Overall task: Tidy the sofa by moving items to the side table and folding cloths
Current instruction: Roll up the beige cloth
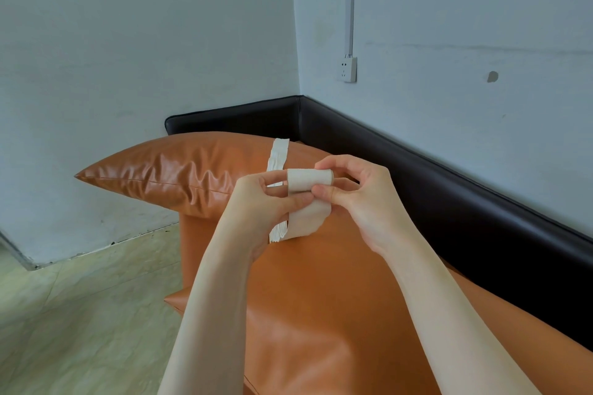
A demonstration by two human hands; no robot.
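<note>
A narrow white cloth strip (308, 213) is held up over the orange sofa seat (321, 314). Its near part is rolled into a small white roll (309, 179) between both hands. My left hand (266, 202) pinches the strip with thumb and fingers at the roll's left side. My right hand (359, 199) pinches the roll from the right, fingers curled over its top. The strip's far end (278, 157) trails back across the orange pillow (179, 170) lying at the sofa's end.
The sofa has a black back and armrest (417, 157) against the pale walls. A wall socket (347, 69) sits above the corner. Light tiled floor (80, 314) lies to the left of the sofa.
</note>
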